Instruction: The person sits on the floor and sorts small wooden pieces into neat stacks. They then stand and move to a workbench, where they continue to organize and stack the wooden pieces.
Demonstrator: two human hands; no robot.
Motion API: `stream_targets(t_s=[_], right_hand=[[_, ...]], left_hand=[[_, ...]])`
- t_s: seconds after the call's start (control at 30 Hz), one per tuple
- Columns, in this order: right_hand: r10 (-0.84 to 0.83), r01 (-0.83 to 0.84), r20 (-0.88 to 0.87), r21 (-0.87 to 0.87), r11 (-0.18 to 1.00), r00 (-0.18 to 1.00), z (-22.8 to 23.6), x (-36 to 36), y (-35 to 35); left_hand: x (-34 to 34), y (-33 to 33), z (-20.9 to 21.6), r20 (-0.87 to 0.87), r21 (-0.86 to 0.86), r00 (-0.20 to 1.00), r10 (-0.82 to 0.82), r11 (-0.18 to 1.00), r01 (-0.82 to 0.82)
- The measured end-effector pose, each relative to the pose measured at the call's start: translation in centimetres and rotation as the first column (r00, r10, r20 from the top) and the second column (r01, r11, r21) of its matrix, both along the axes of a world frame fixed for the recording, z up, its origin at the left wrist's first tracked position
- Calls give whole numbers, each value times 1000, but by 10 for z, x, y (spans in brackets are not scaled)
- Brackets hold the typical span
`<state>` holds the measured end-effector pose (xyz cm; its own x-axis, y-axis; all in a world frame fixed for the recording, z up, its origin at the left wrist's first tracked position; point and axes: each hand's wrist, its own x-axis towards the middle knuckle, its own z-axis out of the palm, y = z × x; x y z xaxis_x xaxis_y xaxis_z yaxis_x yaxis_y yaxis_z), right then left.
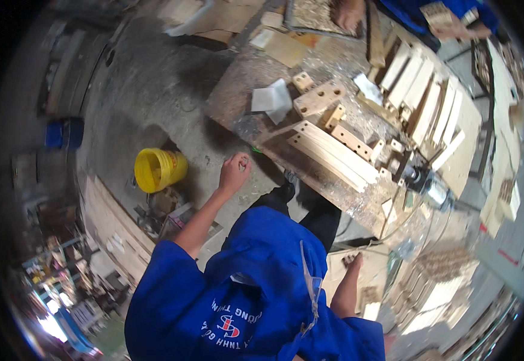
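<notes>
My left hand (235, 171) hangs over the floor, left of the workbench (238, 96), its fingers curled in; a small pale bit shows at them, too small to name. Low on the right, beside the bench's near edge, my right hand (354, 262) is closed at a small brown piece I cannot make out. On the bench lie long pale wooden strips (334, 157) with holes at one end. Behind them are a wooden block with large holes (320, 98) and a narrower drilled block (351, 142). A power tool (427, 185) lies at the bench's right side.
A yellow bucket (161, 169) stands on the floor at left. Curved wooden slats (415, 84) are stacked at the far right of the bench. Another person's hand (349, 15) is at a tray of wood chips (316, 15). Stacked wooden parts (433, 280) stand low at right.
</notes>
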<state>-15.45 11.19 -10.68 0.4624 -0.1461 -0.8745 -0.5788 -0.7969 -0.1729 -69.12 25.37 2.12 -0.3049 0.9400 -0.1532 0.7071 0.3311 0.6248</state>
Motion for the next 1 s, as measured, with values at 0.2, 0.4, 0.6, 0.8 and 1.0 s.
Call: stream_targets(t_s=[0.2,0.4,0.6,0.8,1.0], right_hand=[[409,-370,-159,226,901,899,-22,-15,41],[855,-816,-75,266,513,513,-44,-63,93],[948,-799,-105,515,311,301,-47,-85,86],[980,-960,-134,219,176,150,-17,-184,112],[997,-988,-82,150,26,14,-14,-284,159]], left_hand=[[23,-87,5,196,-67,917,346,938,-340],[71,-174,36,194,-119,933,304,951,-286],[73,-283,33,112,-66,806,581,814,-577],[33,-286,20,245,12,614,750,631,-776],[-70,-288,1,336,94,547,767,550,-830]])
